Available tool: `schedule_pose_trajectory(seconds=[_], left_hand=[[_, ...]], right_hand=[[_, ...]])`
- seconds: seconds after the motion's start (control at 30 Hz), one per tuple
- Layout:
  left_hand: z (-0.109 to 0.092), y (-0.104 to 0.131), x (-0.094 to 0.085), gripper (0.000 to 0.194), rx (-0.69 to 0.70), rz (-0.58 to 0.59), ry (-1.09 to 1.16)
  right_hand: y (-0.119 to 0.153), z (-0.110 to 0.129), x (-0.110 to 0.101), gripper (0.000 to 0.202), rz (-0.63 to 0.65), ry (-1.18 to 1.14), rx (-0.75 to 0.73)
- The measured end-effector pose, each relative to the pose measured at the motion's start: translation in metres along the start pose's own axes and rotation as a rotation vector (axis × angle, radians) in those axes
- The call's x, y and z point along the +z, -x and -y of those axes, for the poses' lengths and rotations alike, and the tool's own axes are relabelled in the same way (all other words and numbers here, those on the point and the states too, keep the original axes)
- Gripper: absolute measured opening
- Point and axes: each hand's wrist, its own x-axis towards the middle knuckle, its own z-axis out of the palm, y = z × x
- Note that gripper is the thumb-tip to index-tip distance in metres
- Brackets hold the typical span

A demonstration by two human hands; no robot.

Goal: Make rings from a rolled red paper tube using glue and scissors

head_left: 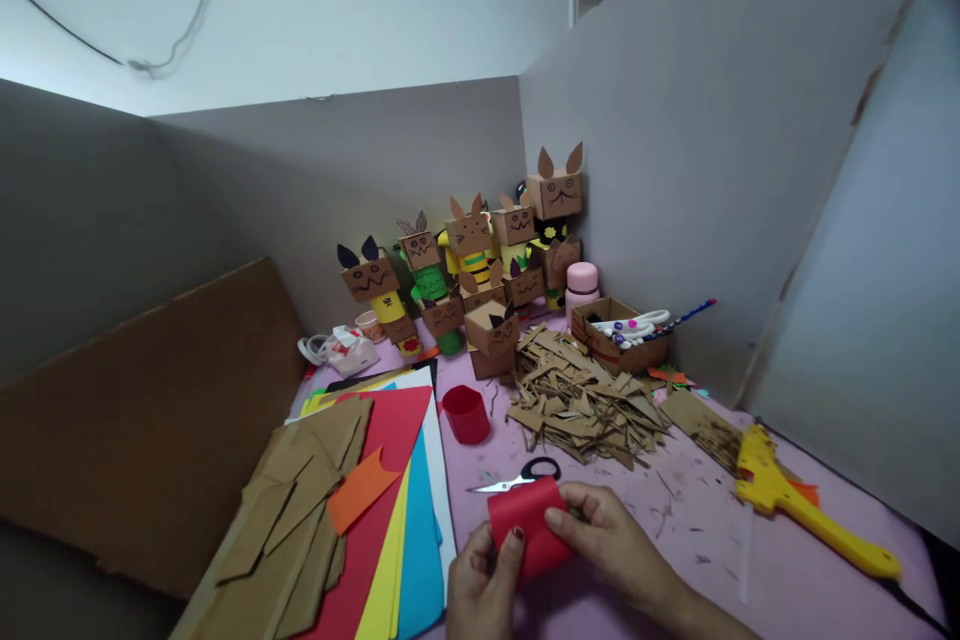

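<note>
Between my two hands is a piece of red paper, bent into a curve. My left hand grips its lower left edge with the thumb on the front face. On the right side, my right hand pinches the paper between thumb and fingers. Just behind it lie scissors with black handles, partly covered by the paper. A red paper tube stands a little farther back on the pink tabletop.
Coloured sheets and cardboard pieces lie at left. Cardboard scraps are heaped behind, near a cardboard box and pink bottle. Several cardboard animal figures stand at the back. A yellow glue gun lies right.
</note>
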Motion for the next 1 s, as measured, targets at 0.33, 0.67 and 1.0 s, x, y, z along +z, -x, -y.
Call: schedule_pose_trajectory(seconds=[0.33, 0.67, 1.0], left_hand=[[0.011, 0.002, -0.001, 0.036, 0.046, 0.026, -0.052], [-0.007, 0.003, 0.000, 0.040, -0.044, -0.042, 0.030], [-0.004, 0.005, 0.001, 0.043, -0.059, -0.056, 0.072]], right_hand=[[-0.005, 0.002, -0.003, 0.044, -0.106, -0.029, 0.032], [0.003, 0.009, -0.001, 0.029, 0.106, 0.216, -0.169], [0.005, 0.004, 0.001, 0.033, 0.058, 0.226, -0.147]])
